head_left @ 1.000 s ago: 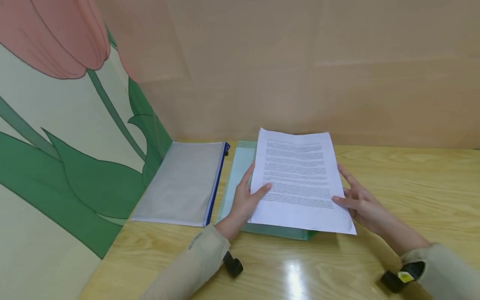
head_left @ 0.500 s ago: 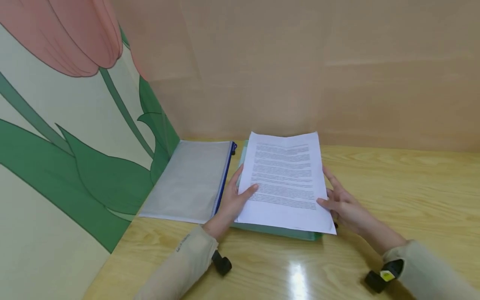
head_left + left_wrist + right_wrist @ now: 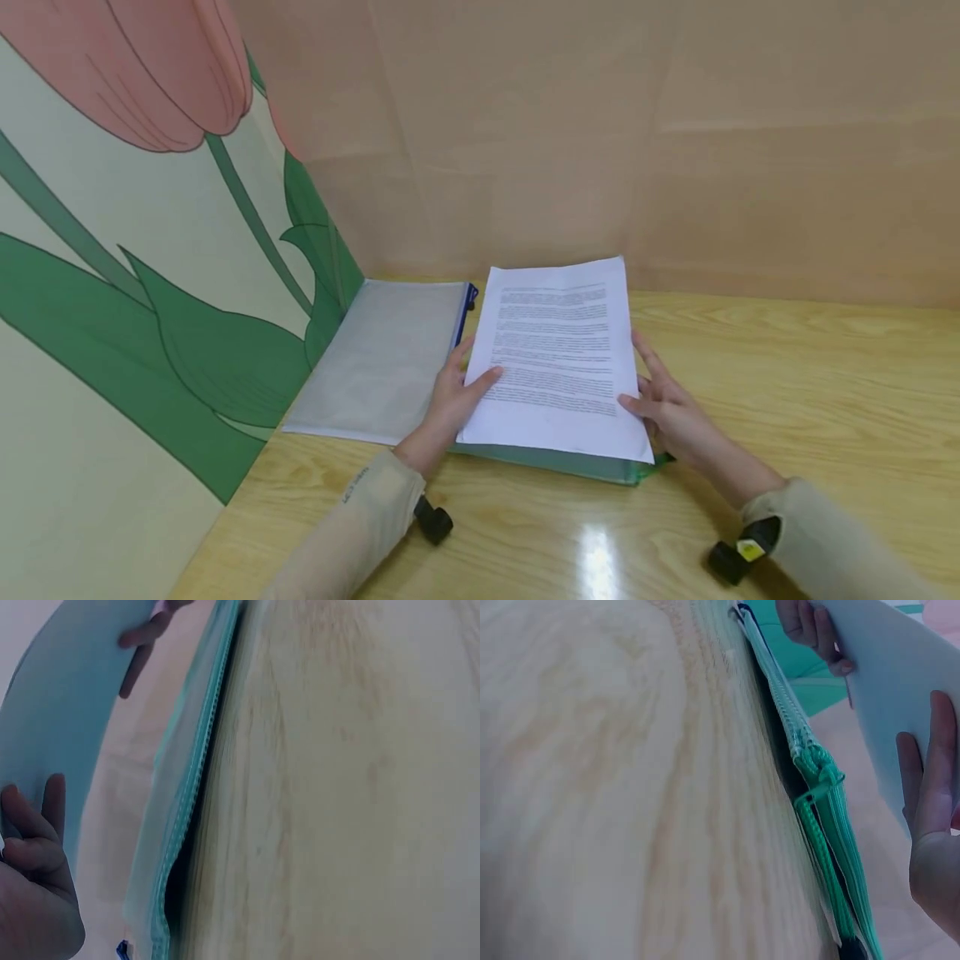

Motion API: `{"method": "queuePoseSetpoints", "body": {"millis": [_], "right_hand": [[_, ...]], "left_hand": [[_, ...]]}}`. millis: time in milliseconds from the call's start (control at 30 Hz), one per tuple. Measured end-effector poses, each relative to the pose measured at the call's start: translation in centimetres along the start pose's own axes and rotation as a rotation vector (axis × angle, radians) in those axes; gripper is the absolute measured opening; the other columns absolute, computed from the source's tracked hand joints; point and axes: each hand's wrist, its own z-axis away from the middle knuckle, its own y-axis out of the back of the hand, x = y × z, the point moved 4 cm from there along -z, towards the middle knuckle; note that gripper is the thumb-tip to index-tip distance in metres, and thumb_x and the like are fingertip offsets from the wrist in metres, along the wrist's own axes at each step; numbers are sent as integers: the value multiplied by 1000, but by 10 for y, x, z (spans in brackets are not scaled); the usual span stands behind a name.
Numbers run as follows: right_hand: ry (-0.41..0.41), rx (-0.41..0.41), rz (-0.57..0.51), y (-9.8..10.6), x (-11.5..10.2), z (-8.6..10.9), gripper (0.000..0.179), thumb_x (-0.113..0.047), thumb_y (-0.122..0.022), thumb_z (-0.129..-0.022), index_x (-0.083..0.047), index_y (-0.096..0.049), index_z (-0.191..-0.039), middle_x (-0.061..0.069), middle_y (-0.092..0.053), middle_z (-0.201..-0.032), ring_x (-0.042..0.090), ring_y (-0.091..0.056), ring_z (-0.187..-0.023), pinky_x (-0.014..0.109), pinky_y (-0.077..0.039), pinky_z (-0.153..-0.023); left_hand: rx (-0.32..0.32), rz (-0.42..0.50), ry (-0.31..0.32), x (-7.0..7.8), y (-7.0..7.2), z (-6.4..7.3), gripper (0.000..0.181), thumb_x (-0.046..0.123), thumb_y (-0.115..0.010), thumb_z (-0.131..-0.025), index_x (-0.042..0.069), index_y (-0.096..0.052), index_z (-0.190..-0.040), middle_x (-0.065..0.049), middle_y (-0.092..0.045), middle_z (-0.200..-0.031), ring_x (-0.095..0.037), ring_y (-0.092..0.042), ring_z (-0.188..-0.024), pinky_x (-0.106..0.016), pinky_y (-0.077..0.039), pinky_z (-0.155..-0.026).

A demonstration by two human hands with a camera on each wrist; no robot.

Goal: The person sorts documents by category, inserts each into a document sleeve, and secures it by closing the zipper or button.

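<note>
A printed sheet of paper [image 3: 555, 358], or a thin stack of them, is held up with its text facing me. My left hand [image 3: 452, 402] grips its left edge, thumb on the front and fingers behind. On the right edge, my right hand [image 3: 681, 423] pinches it the same way. Beneath the paper lies a green zip pouch [image 3: 547, 463], mostly covered in the head view. In the right wrist view its green zipper [image 3: 821, 776] and pull show along the edge, and the paper is apart from the pouch.
Left of the paper lies a greyish translucent zip pouch [image 3: 375, 358] with a blue zipper edge, flat on the wooden table [image 3: 810, 383]. A brown-covered wall [image 3: 525, 150] stands behind the table, and a tulip-painted wall [image 3: 210, 333] is at the left.
Both hands have carried the paper leftward, so it now covers the left part of the green pouch and comes close to the blue-edged one. The view has shifted slightly.
</note>
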Motion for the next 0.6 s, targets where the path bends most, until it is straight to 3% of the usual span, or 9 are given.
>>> {"method": "queuePoseSetpoints", "body": {"millis": [300, 400, 533, 600], "right_hand": [[-21, 57, 10, -3, 1, -4, 86, 0, -43, -100, -46, 10, -150, 16, -24, -150, 11, -62, -107, 33, -56, -81], [-19, 72, 17, -2, 1, -4, 84, 0, -41, -100, -46, 10, -150, 19, -21, -151, 11, -63, -107, 34, -56, -81], [-18, 91, 24, 0, 0, -4, 84, 1, -39, -100, -45, 11, -150, 22, -16, -153, 9, -62, -107, 33, -56, -81], [-23, 99, 27, 1, -1, -4, 85, 1, -39, -100, -45, 12, -150, 23, -14, -154, 9, -62, -107, 32, -55, -81]], "left_hand": [[85, -98, 29, -2, 15, -1, 60, 26, -62, -93, 10, -38, -146, -21, -69, -102, -19, -68, -75, -30, -55, -62], [125, -120, 17, -3, 23, -2, 43, 25, -57, -96, 6, -52, -134, -14, -69, -86, -14, -61, -60, -25, -49, -51], [152, -183, -33, -3, 37, -4, 24, 15, -56, -95, -1, -62, -113, -12, -66, -72, -11, -48, -40, -24, -41, -36], [156, -303, -106, 1, 44, -5, 17, 11, -59, -92, -1, -64, -104, -14, -68, -76, -12, -53, -43, -25, -46, -39]]}}
